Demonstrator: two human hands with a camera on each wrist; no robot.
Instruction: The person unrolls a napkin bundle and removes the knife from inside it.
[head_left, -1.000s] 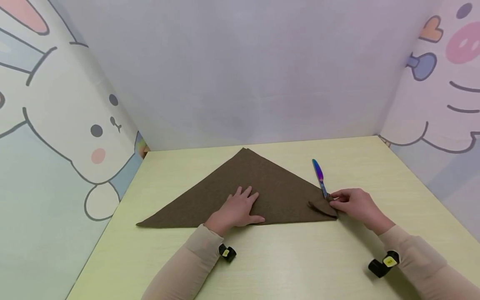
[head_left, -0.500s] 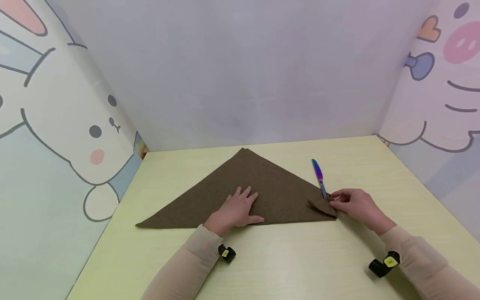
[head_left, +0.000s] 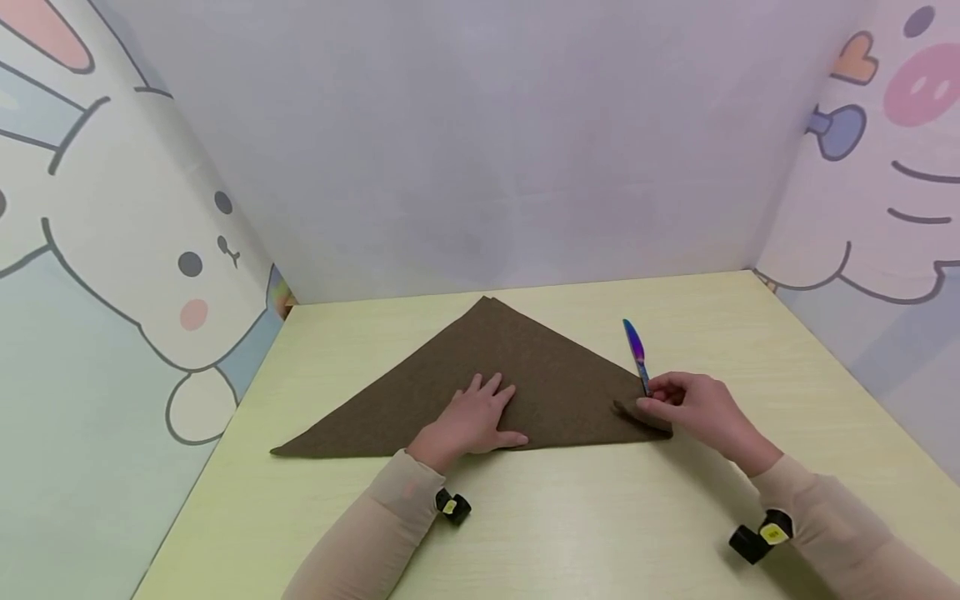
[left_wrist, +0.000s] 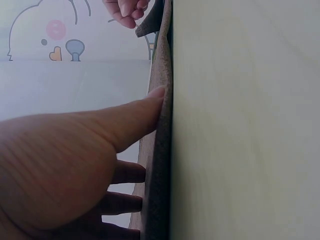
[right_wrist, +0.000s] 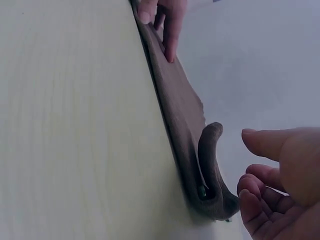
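Note:
A brown cloth (head_left: 540,375) lies folded as a wide triangle, its right corner turned back in a small curled flap (right_wrist: 209,150). My left hand (head_left: 472,417) rests spread on the middle of the cloth, the thumb along the near edge. A table knife (head_left: 634,342) with a rainbow sheen points away beside the right corner; its lower end is hidden at the flap. Over that corner hovers my right hand (head_left: 693,408), fingers partly bent. In the right wrist view a gap shows between the thumb (right_wrist: 265,141) and the bent fingers, with nothing seen between them.
The pale wooden table (head_left: 585,517) meets a plain light backdrop (head_left: 480,150) behind. Side panels carry a cartoon rabbit (head_left: 150,250) and a pink-snouted figure (head_left: 900,167). Each sleeve has a small black camera strapped near the wrist.
My right hand no longer pinches the flap; it has shifted slightly left and away, over the flap and the knife's lower end. The left hand stays in place on the cloth.

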